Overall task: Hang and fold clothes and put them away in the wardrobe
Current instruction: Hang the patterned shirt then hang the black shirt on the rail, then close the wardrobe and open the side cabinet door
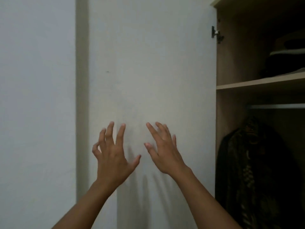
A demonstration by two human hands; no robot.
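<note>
A pale wall (36,96) is seen to the left of the open wardrobe door (148,63), and a grey vertical strip (81,96) runs between the two. Before the lower part of the door the left hand (112,156) is raised with its back to the camera. Its fingers are spread and slightly bent, released, and nothing is held. Just to the right of it, also before the door, the right hand (165,152) is lifted to about the same height. Its fingers are splayed and nearly straight, and nothing is grasped. Whether either hand touches the door cannot be told. Finger shadows (145,182) are cast on the door below both hands. High on the door's right edge a dark hinge (217,34) is fixed, joining it to the wardrobe (231,63). To the right of the door a wooden shelf (257,83) is seen inside, and folded clothes (287,63) are stacked on it in deep shade. Under the shelf a metal rail (277,106) is mounted, and a dark patterned garment (250,171) is hung beneath it, just right of the door's lower part
</note>
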